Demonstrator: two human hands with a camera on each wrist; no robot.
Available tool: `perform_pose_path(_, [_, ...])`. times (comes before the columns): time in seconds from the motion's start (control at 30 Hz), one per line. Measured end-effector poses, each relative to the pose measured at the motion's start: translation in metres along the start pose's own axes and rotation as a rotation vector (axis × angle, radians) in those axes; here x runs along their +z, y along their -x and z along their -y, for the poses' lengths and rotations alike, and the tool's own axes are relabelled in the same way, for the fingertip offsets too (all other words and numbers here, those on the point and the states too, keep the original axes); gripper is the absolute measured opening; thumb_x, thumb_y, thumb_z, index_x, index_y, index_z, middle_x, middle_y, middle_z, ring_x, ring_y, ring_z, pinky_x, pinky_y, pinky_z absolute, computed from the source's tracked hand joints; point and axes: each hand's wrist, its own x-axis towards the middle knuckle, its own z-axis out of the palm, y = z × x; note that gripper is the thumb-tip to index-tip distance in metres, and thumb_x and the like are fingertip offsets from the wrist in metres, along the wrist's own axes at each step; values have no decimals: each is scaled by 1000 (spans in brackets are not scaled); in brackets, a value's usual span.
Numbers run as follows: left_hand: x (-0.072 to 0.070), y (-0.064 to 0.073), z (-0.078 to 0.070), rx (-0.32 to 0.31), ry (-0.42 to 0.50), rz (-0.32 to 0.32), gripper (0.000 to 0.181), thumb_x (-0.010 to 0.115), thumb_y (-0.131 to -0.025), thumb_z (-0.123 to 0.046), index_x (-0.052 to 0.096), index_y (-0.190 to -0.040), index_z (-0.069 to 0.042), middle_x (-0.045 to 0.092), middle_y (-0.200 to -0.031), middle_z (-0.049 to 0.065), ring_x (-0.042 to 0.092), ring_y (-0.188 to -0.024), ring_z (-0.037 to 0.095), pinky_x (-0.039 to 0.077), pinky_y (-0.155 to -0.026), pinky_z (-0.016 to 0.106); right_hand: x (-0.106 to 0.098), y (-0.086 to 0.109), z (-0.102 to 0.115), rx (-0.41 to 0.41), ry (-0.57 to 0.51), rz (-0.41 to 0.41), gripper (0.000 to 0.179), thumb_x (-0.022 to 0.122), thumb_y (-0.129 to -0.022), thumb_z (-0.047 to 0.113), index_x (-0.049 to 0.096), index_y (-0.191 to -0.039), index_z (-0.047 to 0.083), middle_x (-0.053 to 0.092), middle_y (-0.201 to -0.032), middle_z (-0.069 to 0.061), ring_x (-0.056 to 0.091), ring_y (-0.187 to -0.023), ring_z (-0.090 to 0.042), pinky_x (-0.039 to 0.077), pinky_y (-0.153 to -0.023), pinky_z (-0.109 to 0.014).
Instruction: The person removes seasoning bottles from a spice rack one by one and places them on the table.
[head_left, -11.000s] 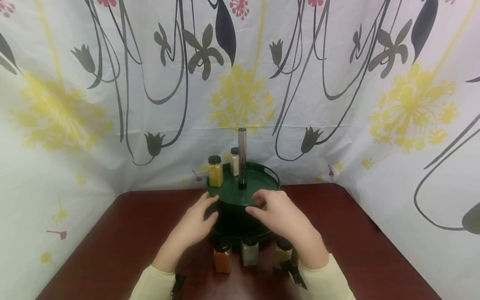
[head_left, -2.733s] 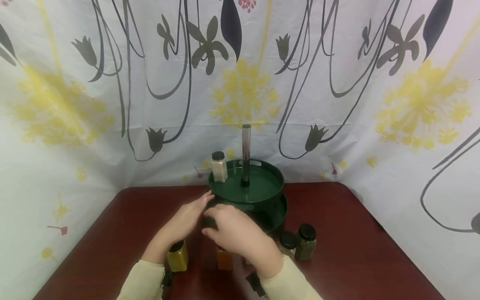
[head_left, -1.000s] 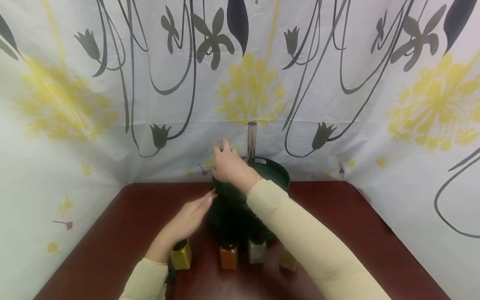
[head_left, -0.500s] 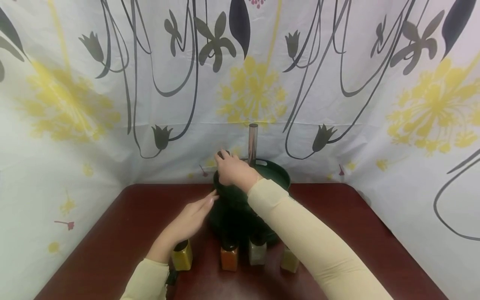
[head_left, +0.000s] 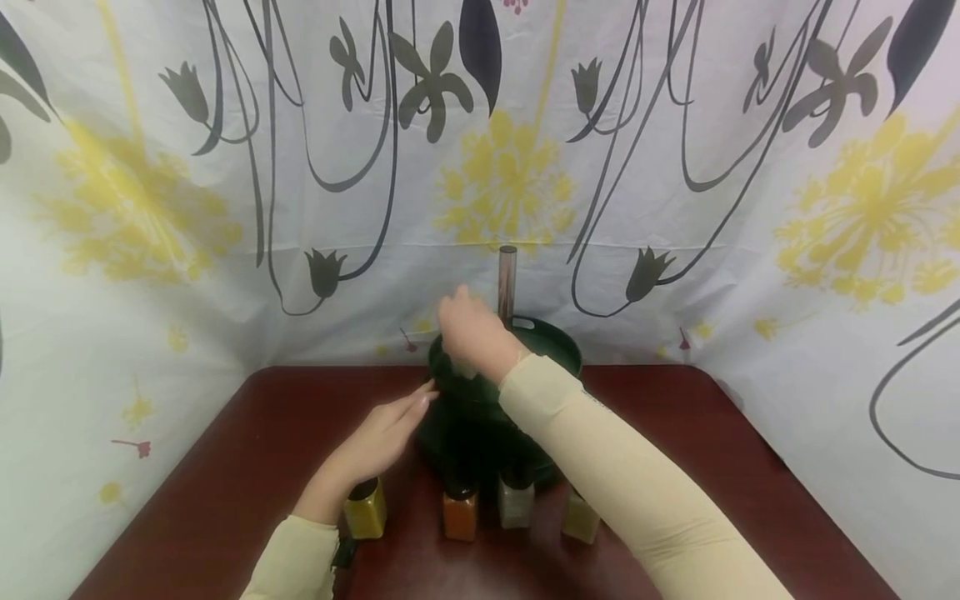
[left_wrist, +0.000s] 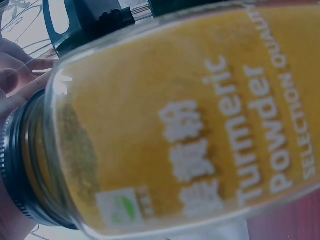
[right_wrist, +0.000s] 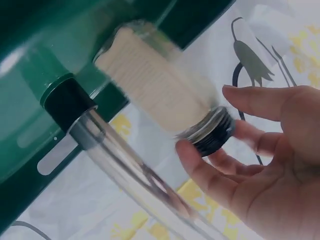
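My right hand (head_left: 476, 333) reaches over the left part of the upper green tray (head_left: 551, 343). In the right wrist view its fingers and thumb pinch the black lid (right_wrist: 215, 135) of a glass spice jar (right_wrist: 155, 80) of cream powder; whether its base touches the tray I cannot tell. My left hand (head_left: 378, 442) keeps its fingers straight, tips at the left edge of the two-tier stand. Below that forearm stands a jar of turmeric powder (head_left: 366, 512), whose label fills the left wrist view.
A clear pole (head_left: 507, 283) rises from the upper tray's middle. Along the stand's front on the table are an orange spice jar (head_left: 460, 517), a greyish-white one (head_left: 516, 507) and an olive one (head_left: 580, 521), partly behind my right sleeve. A patterned curtain (head_left: 360, 208) surrounds the table.
The turmeric jar went from the upper tray to the table. My right hand rose from the stand's front to the cream jar, gripped its lid and moved slightly inward. Lately the left hand stays still.
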Motion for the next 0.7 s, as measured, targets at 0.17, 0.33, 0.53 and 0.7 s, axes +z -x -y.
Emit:
perform_pose_path(0.17, [1,0,1,1,-5,4,56,30,-118,-41,51,-159,-9,37,-173,5,39,-158,34,35,-127,60,0,7,-1,27,-120,67,39,65,-105,14,52,-139,0,70,-104,-15,72,-98,-29,63,-84,-39])
perform_pose_path(0.33, [1,1,0,1,-4,6,56,30,-118,-41,50,-159,-9,41,-171,5,41,-157,35,36,-126,61,-4,11,-6,90,-160,108,56,65,-107,21,43,-157,6,71,-123,-13,73,-106,-29,64,-86,-44])
perform_pose_path(0.53, [1,1,-1,10,-3,2,57,30,-118,-42,54,-156,-8,36,-174,6,41,-157,35,37,-126,60,-16,10,-15,134,-166,130,57,62,-109,27,45,-161,12,65,-146,-12,68,-126,-30,61,-97,-51])
perform_pose_path(0.7, [1,1,-1,20,-3,-7,57,31,-118,-43,54,-156,-8,36,-174,8,41,-157,35,37,-126,60,-31,16,-19,114,-180,94,43,61,-109,26,57,-149,10,71,-132,-11,71,-114,-29,61,-91,-48])
